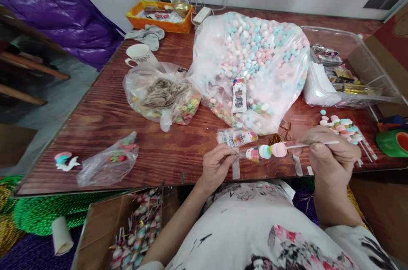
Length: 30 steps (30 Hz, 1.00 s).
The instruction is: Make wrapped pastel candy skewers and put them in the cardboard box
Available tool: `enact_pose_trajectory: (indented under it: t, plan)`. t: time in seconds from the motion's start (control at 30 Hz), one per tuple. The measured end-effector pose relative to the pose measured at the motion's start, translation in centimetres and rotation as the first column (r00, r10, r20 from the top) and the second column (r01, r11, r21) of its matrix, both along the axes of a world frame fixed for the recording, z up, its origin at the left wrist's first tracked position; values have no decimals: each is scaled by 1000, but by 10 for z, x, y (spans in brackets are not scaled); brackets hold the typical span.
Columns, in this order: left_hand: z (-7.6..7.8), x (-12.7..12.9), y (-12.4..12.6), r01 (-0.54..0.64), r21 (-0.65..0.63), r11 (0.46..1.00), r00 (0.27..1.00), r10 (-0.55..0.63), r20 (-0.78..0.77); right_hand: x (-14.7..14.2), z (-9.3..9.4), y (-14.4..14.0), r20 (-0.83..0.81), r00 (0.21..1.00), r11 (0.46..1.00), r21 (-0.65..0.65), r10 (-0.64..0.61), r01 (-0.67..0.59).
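Observation:
A marshmallow skewer (279, 149) lies level in front of me, with pink, white, blue and green pieces on a white stick. My right hand (333, 155) is closed on the stick. My left hand (216, 166) pinches the end of a clear wrapper (242, 155) that covers at least the skewer's left end; how far it reaches is hard to see. Just behind lies a flat printed wrapper (234, 138), with gold twist ties (276, 138) beside it. More marshmallow skewers (342, 127) lie beyond my right hand.
A big bag of marshmallows (251, 44) fills the back middle, with a candy bag (153, 112) to its left. A clear plastic bin (360, 49) and green tape roll (390, 142) stand right. A mug (140, 55) is back left. Below the edge sits a box of finished skewers (140, 231).

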<state>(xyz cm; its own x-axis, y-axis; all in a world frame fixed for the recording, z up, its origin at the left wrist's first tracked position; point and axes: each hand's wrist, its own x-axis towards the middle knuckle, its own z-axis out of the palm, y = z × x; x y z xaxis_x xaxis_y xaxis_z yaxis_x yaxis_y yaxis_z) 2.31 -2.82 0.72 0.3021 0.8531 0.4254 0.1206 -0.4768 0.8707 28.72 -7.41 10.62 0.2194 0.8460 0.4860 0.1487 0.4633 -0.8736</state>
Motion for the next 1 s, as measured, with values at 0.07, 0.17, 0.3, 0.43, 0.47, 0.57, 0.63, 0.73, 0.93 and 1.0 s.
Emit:
enact_pose_trajectory:
  t: [0.07,0.17,0.3,0.43,0.47,0.57,0.63,0.73,0.93,1.0]
  plan:
    - [0,2,-1,22,44,999,1000,-21,-16,-7,-3,8,-25,1000,999,54,-2,4]
    - [-1,2,-1,29,83,996,999,-26,-28,-14,-13,15,-114,992,998,35,60,-56]
    - [-2,0,1,37,74,997,996,-30,-82,-15,-22,16,-202,974,994,-18,105,-111]
    - [7,5,3,170,8,985,969,-166,-186,-15,-23,16,-205,976,997,-15,74,-79]
    - [10,8,3,234,-29,972,951,-235,-200,-16,-24,15,-194,978,997,-15,75,-80]
    - [13,18,1,349,-149,925,902,-375,-214,-21,-28,14,-133,986,995,-24,97,-101]
    - [11,24,-1,349,-212,913,894,-392,-218,-23,-31,12,-91,988,992,-20,123,-125]
    - [6,28,-3,317,-255,914,899,-375,-225,-24,-30,12,-68,984,986,-32,164,-166]
    - [5,24,1,123,-114,986,949,-150,-277,-20,-28,20,-156,987,996,-80,36,-49]
    - [6,21,1,85,-35,996,949,-91,-301,-19,-30,21,-155,988,997,-71,2,-13]
